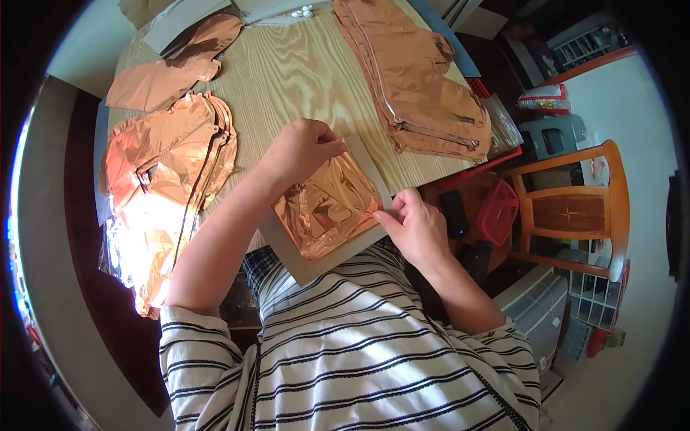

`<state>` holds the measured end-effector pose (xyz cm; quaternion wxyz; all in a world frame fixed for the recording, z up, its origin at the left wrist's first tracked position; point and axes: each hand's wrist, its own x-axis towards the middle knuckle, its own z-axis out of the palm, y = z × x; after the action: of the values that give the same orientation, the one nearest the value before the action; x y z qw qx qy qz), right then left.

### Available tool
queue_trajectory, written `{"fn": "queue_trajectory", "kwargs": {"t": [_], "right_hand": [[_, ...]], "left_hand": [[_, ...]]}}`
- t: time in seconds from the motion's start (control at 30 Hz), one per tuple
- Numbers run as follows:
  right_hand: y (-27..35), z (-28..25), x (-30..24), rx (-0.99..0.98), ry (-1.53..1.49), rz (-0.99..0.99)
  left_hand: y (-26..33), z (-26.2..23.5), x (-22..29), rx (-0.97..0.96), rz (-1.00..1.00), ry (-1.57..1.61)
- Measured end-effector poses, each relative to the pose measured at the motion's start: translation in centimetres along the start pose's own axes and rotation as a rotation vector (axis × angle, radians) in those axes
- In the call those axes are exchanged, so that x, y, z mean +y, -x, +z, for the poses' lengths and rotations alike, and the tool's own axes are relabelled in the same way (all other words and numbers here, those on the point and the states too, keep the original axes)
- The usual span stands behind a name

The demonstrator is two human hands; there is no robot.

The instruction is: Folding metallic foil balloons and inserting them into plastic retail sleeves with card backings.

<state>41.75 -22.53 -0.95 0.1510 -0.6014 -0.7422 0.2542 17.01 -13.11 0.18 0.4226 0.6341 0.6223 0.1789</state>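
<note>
In front of my body, a copper-coloured foil balloon (338, 194), folded into a rough rectangle, lies on a grey cardboard sheet (298, 267). The sheet is tilted at the table's near edge. My left hand (303, 149) reaches over the far left side, its thumb and fingers closed on the foil's far corner. At the right corner, my right hand (418, 228) pinches the foil edge, its thumb on top and the other fingers curled. Some fingertips of both hands are hidden.
Stacks of flat copper foil balloons lie on the wooden table (295, 72): one stack (413, 79) at the far right, another (172, 158) at the left, hanging over the edge. Small white objects (302, 12) sit at the back. A wooden chair (568, 208) stands to the right.
</note>
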Motion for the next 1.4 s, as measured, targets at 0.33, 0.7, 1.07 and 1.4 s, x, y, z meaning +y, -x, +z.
{"fn": "queue_trajectory", "kwargs": {"t": [0.33,0.7,1.07,1.4], "right_hand": [[1.2,0.4,0.9,0.274,-0.080,-0.164],[-1.8,-0.5,-2.0,-0.043,-0.349,0.053],[-2.5,-0.4,-2.3,-0.097,-0.363,0.041],[-2.6,1.0,-1.0,-0.040,-0.557,0.029]], "left_hand": [[0.3,0.3,0.2,0.053,0.030,0.005],[0.7,0.8,-0.1,0.127,0.106,-0.062],[1.0,1.3,0.9,-0.070,0.809,-0.235],[0.1,1.7,1.7,-0.220,0.724,-0.421]]}}
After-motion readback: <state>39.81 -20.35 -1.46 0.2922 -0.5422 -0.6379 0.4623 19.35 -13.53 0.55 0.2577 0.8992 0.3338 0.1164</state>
